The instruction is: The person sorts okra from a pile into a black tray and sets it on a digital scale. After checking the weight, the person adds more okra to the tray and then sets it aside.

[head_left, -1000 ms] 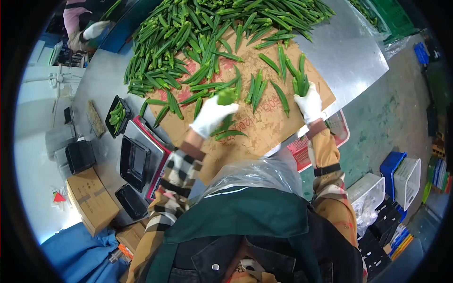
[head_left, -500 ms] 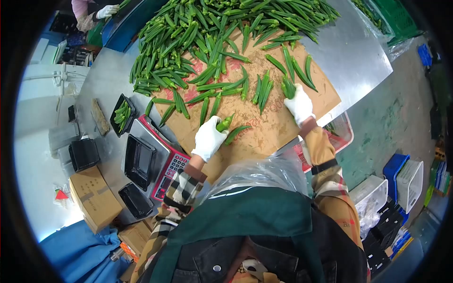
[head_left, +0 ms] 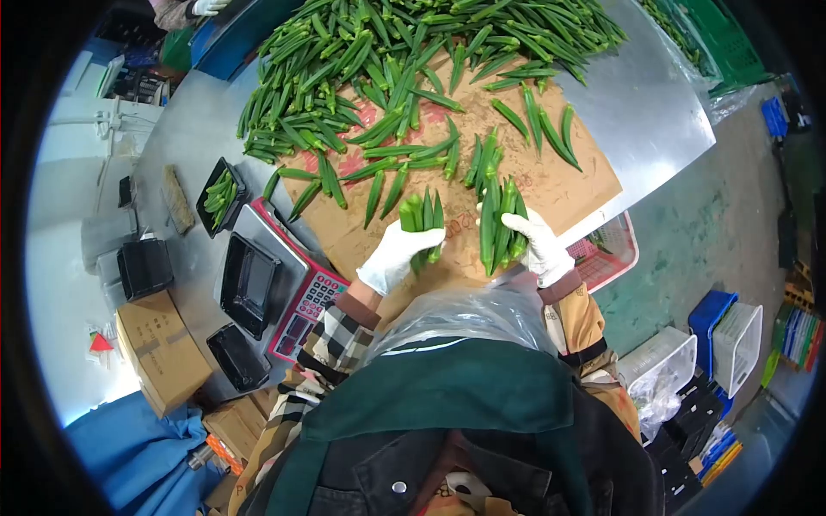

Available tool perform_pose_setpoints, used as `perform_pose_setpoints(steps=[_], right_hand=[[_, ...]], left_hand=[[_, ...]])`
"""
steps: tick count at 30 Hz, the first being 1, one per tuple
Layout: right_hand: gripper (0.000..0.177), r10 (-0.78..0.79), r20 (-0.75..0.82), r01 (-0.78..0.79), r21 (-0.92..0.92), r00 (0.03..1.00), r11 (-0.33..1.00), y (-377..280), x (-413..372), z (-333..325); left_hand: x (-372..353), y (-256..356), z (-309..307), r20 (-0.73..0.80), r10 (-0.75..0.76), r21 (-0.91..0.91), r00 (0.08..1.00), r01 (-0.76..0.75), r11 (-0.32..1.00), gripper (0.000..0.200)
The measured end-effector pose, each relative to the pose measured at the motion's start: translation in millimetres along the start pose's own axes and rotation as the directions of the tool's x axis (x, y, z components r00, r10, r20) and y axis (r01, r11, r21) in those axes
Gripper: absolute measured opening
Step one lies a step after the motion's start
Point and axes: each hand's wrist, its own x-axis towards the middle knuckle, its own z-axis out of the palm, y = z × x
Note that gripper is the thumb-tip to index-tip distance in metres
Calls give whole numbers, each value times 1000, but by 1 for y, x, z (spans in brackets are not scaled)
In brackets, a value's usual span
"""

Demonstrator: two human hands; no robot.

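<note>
My left hand [head_left: 391, 256], in a white glove, is closed around a small bunch of okra pods [head_left: 422, 215]. Opposite it, my right hand [head_left: 540, 245], gloved too, grips another bunch of okra [head_left: 502, 225] with the pods side by side. The two bunches are apart, both over the near part of a brown cardboard sheet [head_left: 576, 193]. Loose pods [head_left: 374, 198] lie beyond my hands, and a large okra heap [head_left: 344, 77] covers the far side of the table.
A red-rimmed scale [head_left: 303, 301] bearing a black tray [head_left: 249, 282] stands at my left. Behind it, another black tray [head_left: 222, 196] holds okra. A pink basket [head_left: 621, 249] sits below the table's right edge. At the far left is another person's gloved hand [head_left: 209, 7].
My right hand has come nearer and leftward with a bunch of okra. My left hand now holds several upright pods, and the loose pod beside it is no longer on the cardboard.
</note>
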Motion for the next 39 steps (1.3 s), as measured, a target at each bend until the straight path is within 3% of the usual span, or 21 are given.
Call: perform_pose_setpoints(steps=[2, 3, 6, 10, 12, 14, 15, 16, 18, 21, 24, 25, 28, 29, 33, 34, 39], right_hand=[[52, 30, 39, -29, -47, 999, 998, 8, 2, 6], [51, 43, 52, -42, -38, 998, 998, 12, 3, 14], [40, 5, 81, -12, 90, 997, 996, 23, 4, 33], [46, 32, 104, -51, 193, 994, 980, 34, 7, 38], [57, 41, 101, -55, 140, 994, 989, 30, 6, 61], [70, -10, -76, -18, -356, 997, 934, 34, 0, 92], [77, -71, -146, -27, -578, 987, 816, 38, -2, 103], [92, -153, -109, -5, -828, 982, 560, 46, 1, 105], [89, -170, 81, 152, -872, 982, 465, 50, -3, 115], [70, -111, 144, 179, -869, 983, 461, 31, -14, 134], [66, -89, 222, 215, -649, 971, 730, 11, -24, 150], [65, -116, 234, 247, -676, 965, 694, 10, -28, 152], [62, -151, 236, 266, -601, 960, 754, 12, -28, 156], [58, -149, 170, 217, -522, 974, 825, 10, -29, 159], [53, -273, 35, 245, -557, 961, 793, 3, -20, 147], [53, -277, 19, 240, -557, 961, 795, 6, -18, 135], [51, -148, -40, 115, -437, 988, 892, 26, -17, 87]], left_hand=[[-12, 18, 14, 123, 27, -415, 992, 26, 909, 32], [-11, 14, 12, 169, 91, -447, 981, -6, 894, 41], [-21, 7, 13, 235, 92, -693, 968, 101, 714, 54], [-33, 18, 14, 305, 186, -793, 934, 141, 592, 59], [-34, 8, 18, 204, 262, -611, 943, -86, 787, 62], [-27, -4, 25, 106, 303, -409, 947, -236, 882, 69], [-25, -10, 26, 76, 284, -381, 956, -235, 894, 71], [-23, -16, 25, 46, 265, -352, 963, -233, 907, 74], [-22, -27, 20, 156, 284, -560, 946, -152, 814, 73], [-33, -17, 16, 246, 378, -792, 893, -40, 610, 71], [-34, -33, -5, 199, 363, -749, 910, -97, 655, 101], [-34, -33, -11, 195, 375, -780, 906, -89, 619, 106], [-43, -7, -18, 231, 551, -865, 802, -90, 493, 101], [-42, -7, -24, 231, 542, -881, 808, -62, 469, 109], [-60, 12, -68, 168, 705, -886, 689, -208, 414, 123], [-90, 28, -72, 31, 637, -845, 771, -320, 428, 117], [-179, 32, -177, -150, 672, -579, 725, -615, 534, 113]])
